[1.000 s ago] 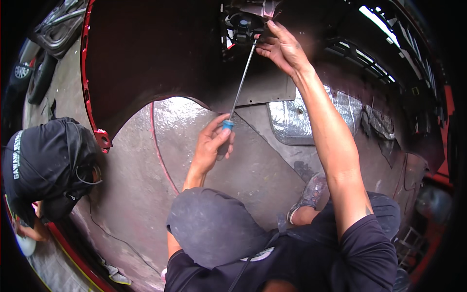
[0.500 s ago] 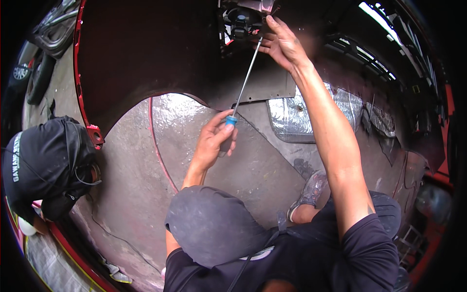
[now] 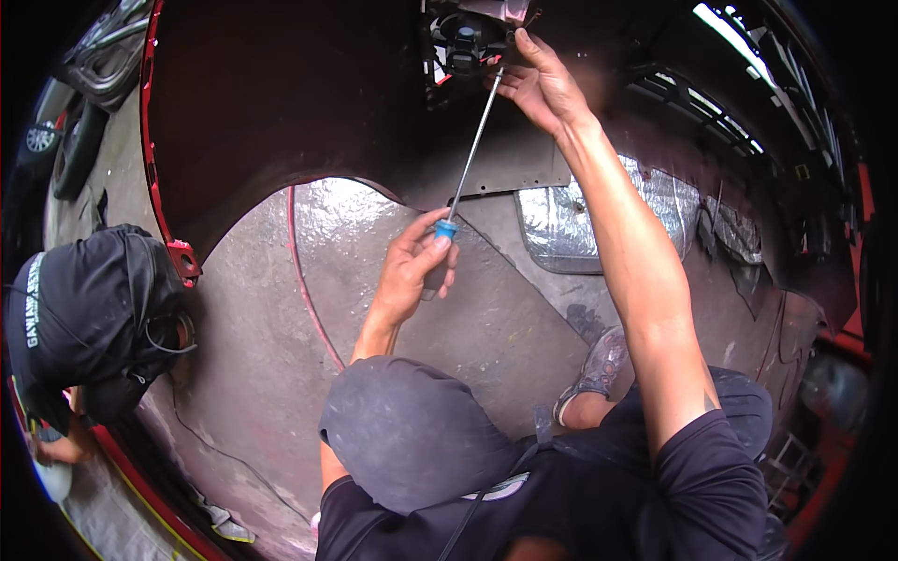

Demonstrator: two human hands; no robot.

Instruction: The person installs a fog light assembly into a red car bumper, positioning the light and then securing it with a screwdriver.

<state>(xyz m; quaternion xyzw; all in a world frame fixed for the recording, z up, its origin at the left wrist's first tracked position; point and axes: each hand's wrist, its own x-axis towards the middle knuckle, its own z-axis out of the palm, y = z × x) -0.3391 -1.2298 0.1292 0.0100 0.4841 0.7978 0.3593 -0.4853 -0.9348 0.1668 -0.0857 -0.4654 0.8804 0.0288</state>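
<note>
My left hand (image 3: 416, 265) grips the blue handle of a long screwdriver (image 3: 470, 154), whose thin metal shaft runs up and right to a dark fitting (image 3: 463, 37) at the top of the view. My right hand (image 3: 538, 84) is raised beside the shaft's tip, fingers bent around it against the fitting. Both arms reach up from my dark-shirted body, with my grey-trousered knee (image 3: 412, 430) below them.
A silver foil-covered floor panel (image 3: 309, 309) of a stripped vehicle interior spreads below, with a red wire (image 3: 304, 280) curving over it. A person in dark clothing (image 3: 89, 318) crouches at the left by the red body edge (image 3: 154, 168). My shoe (image 3: 599, 360) rests on the floor.
Both hands and the screwdriver stay in nearly the same place. The person at the left has shifted slightly.
</note>
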